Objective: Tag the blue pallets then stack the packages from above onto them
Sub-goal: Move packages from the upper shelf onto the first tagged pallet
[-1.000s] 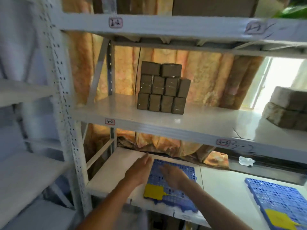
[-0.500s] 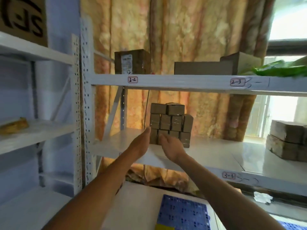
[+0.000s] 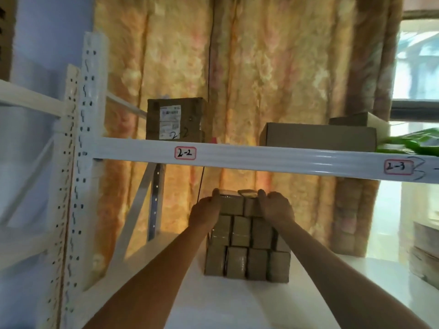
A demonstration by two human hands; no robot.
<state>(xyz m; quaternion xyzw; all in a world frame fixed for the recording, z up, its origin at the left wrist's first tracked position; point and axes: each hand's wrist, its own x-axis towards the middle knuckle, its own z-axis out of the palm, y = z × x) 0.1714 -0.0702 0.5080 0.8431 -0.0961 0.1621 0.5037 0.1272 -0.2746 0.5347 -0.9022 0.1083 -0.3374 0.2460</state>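
Note:
A stack of small brown taped packages [image 3: 247, 250] stands three rows high on the white middle shelf [image 3: 320, 281]. My left hand [image 3: 206, 213] grips the left end of the top row of packages [image 3: 237, 205], fingers curled over the top edge. On the right end of that row my right hand [image 3: 276, 207] does the same. The two top packages sit squeezed between my palms, still resting on the stack. No blue pallet is in view.
The upper shelf beam [image 3: 261, 156], labelled 2-2 and 2-3, runs close above my hands. On it stand a labelled carton [image 3: 175, 121], a flat brown box [image 3: 318, 136] and a green plant [image 3: 415, 142]. A white perforated upright [image 3: 78, 176] rises at left; more packages [image 3: 425, 252] lie far right.
My view has risen from the bottom shelf, so the blue pallets have dropped out of sight. Both hands have lifted from the pallet to the package stack and closed on its top row.

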